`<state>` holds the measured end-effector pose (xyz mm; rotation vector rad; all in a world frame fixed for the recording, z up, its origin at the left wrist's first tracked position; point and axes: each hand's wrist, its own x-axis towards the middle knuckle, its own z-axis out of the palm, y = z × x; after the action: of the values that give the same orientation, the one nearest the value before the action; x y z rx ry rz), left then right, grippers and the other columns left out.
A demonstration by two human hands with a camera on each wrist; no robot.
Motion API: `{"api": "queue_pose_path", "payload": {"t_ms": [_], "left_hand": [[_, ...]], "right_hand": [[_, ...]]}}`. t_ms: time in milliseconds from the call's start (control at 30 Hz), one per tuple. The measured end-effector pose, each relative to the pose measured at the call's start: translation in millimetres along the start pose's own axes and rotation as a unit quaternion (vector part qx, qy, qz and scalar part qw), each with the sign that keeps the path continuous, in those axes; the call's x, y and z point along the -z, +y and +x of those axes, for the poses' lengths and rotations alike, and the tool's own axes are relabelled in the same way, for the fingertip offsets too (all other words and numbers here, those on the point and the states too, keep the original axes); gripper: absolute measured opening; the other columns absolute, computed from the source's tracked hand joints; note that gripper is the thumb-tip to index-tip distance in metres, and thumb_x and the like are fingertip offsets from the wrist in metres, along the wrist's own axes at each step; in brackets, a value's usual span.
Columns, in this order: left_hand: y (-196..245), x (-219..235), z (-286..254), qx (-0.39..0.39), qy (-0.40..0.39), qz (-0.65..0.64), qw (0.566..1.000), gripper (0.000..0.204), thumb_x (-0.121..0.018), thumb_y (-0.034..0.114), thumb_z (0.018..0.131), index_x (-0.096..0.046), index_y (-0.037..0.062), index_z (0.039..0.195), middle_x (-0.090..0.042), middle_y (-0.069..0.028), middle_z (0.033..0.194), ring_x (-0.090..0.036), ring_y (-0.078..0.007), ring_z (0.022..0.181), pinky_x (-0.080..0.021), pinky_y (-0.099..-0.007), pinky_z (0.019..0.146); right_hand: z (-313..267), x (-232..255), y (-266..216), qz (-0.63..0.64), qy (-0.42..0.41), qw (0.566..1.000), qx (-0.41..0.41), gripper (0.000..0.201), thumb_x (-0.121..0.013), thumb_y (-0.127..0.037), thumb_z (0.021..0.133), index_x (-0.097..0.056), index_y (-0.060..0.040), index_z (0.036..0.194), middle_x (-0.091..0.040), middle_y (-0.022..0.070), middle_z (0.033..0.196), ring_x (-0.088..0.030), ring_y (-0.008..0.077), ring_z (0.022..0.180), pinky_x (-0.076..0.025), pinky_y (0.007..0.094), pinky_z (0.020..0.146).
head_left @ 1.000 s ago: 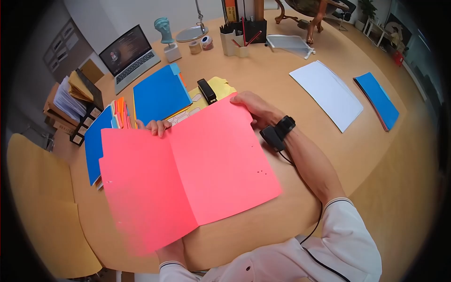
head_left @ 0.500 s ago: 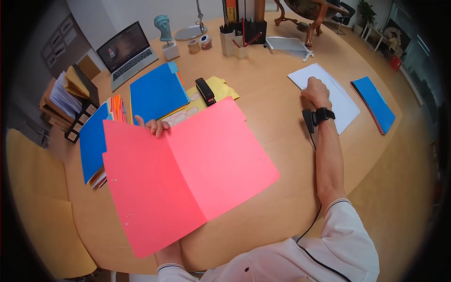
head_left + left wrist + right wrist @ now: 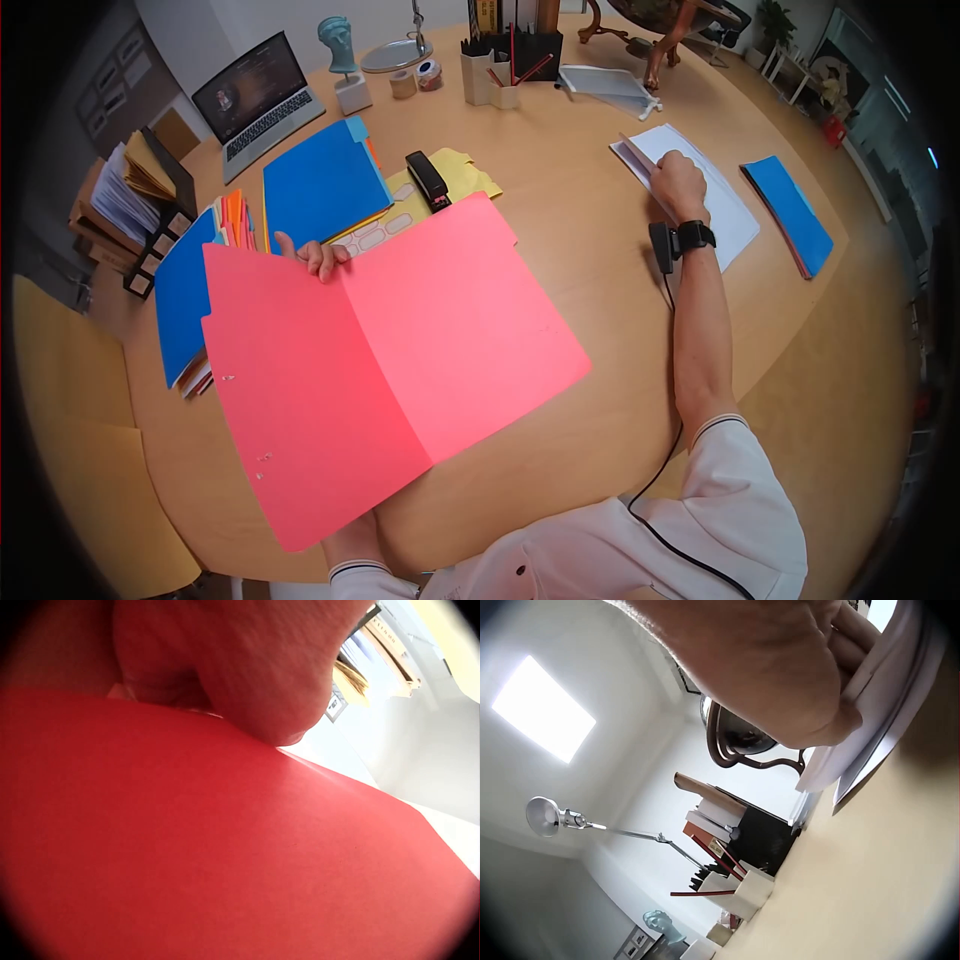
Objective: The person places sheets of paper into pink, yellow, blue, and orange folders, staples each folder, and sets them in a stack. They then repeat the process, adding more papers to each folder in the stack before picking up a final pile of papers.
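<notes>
An opened pink file folder (image 3: 470,330) is held up over the near part of the table, its fold running down the middle. My left hand (image 3: 322,260) supports it from behind, fingers curled over its upper edge near the fold; the forearm is mostly hidden. In the left wrist view that hand (image 3: 270,667) lies against the red-looking folder sheet (image 3: 225,855). My right hand (image 3: 680,185) pinches the left edge of the white paper stack (image 3: 735,235), with some sheets lifted. The right wrist view shows thumb and fingers gripping bent white sheets (image 3: 889,697).
Blue folders (image 3: 325,190) lie left of a black stapler (image 3: 428,180) on a yellow envelope (image 3: 465,175). More blue folders (image 3: 790,215) lie at the right edge. A laptop (image 3: 250,95), bust (image 3: 340,50), pen holder (image 3: 490,80) and clear tray (image 3: 610,88) stand farther back.
My right hand has let go of the pink folder's upper right corner, moved right to the white paper and lifted an edge. My left hand keeps holding the folder.
</notes>
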<state>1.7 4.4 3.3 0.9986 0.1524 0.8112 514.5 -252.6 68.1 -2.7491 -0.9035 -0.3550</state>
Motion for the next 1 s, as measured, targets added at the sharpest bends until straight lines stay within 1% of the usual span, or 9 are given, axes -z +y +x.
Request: {"api": "queue_pose_path", "payload": {"t_ms": [200,400,500,600,667,700,767,900,1000], "left_hand": [[1.7,1.9,0.9,0.017,-0.012,-0.001,1.0,0.08,-0.005,0.065,0.104,-0.046,0.0161,0.056,-0.05,-0.0057,0.055,-0.061,-0.0294,0.094,-0.046,-0.0402,0.097],[3.2,-3.5,-0.4,0.023,-0.013,0.006,1.0,0.079,-0.007,0.067,0.104,-0.046,0.0157,0.057,-0.051,-0.0053,0.056,-0.061,-0.0289,0.095,-0.046,-0.0393,0.096],[5.8,-16.3,-5.2,0.022,0.055,0.044,0.997,0.078,-0.009,0.068,0.103,-0.046,0.0158,0.057,-0.051,-0.0056,0.058,-0.061,-0.0292,0.094,-0.047,-0.0399,0.096],[-1.0,-2.6,-2.7,0.007,0.045,0.052,0.998,0.078,-0.011,0.068,0.103,-0.045,0.0158,0.057,-0.052,-0.006,0.059,-0.06,-0.0293,0.094,-0.047,-0.0411,0.095],[2.5,-11.9,-3.0,0.002,0.061,0.072,0.996,0.078,-0.012,0.067,0.104,-0.045,0.0155,0.056,-0.053,-0.0064,0.06,-0.06,-0.0293,0.093,-0.047,-0.041,0.095],[3.1,-15.4,-3.3,0.001,0.071,0.088,0.994,0.078,-0.012,0.067,0.104,-0.046,0.0151,0.056,-0.053,-0.0068,0.06,-0.059,-0.0293,0.093,-0.047,-0.0409,0.095],[1.9,-15.5,-2.1,0.005,0.074,0.065,0.995,0.078,-0.014,0.067,0.104,-0.046,0.0148,0.056,-0.055,-0.0074,0.062,-0.06,-0.0296,0.092,-0.047,-0.041,0.095],[-7.2,-15.4,-2.1,0.024,0.076,-0.064,0.995,0.078,-0.019,0.068,0.104,-0.047,0.0143,0.055,-0.059,-0.0082,0.07,-0.061,-0.0282,0.085,-0.05,-0.0387,0.088],[-5.3,-19.2,-4.6,0.014,0.082,-0.022,0.996,0.078,-0.021,0.068,0.104,-0.047,0.0145,0.054,-0.061,-0.0082,0.073,-0.059,-0.0252,0.078,-0.051,-0.0355,0.079]], "right_hand": [[-2.4,14.3,8.2,0.076,-0.048,0.995,-0.04,0.032,-0.063,-0.031,0.093,-0.075,-0.0049,0.106,-0.074,0.0216,0.108,-0.07,0.0407,0.104,-0.054,0.05,0.091],[8.1,14.2,-1.0,0.076,0.03,0.995,-0.061,0.03,-0.062,-0.034,0.095,-0.076,-0.0094,0.106,-0.074,0.0192,0.107,-0.069,0.0409,0.105,-0.054,0.0494,0.09],[8.4,41.5,-26.7,0.074,0.113,0.991,-0.008,0.027,-0.061,-0.03,0.096,-0.073,-0.0079,0.104,-0.074,0.0186,0.102,-0.069,0.044,0.099,-0.054,0.0512,0.085],[3.9,76.0,-50.8,0.179,0.151,0.961,0.147,0.024,-0.058,-0.025,0.1,-0.07,-0.005,0.096,-0.074,0.0118,0.086,-0.071,0.0319,0.082,-0.054,0.0438,0.074],[-16.8,99.4,-75.5,0.529,-0.157,0.805,0.22,0.021,-0.057,-0.022,0.102,-0.066,-0.0041,0.096,-0.068,0.0018,0.081,-0.064,0.0127,0.074,-0.051,0.031,0.07],[-32.1,111.3,-89.7,0.53,-0.16,0.802,0.222,0.021,-0.057,-0.022,0.102,-0.066,-0.0041,0.096,-0.068,0.0018,0.081,-0.064,0.0127,0.074,-0.051,0.031,0.07],[-64.3,128.2,-118.4,0.696,-0.292,0.612,0.236,0.02,-0.057,-0.021,0.103,-0.065,-0.0039,0.098,-0.064,-0.0041,0.085,-0.057,0.0012,0.077,-0.046,0.0205,0.07],[-89.4,123.8,-143.1,0.703,-0.345,0.579,0.226,0.018,-0.058,-0.021,0.102,-0.063,-0.0034,0.102,-0.066,-0.0026,0.091,-0.059,0.0027,0.079,-0.047,0.0206,0.072],[-89.1,83.6,-150.7,0.667,-0.364,0.631,0.158,0.016,-0.06,-0.017,0.097,-0.063,-0.0056,0.086,-0.06,-0.0035,0.077,-0.053,0.0035,0.067,-0.04,0.0218,0.06]]}}
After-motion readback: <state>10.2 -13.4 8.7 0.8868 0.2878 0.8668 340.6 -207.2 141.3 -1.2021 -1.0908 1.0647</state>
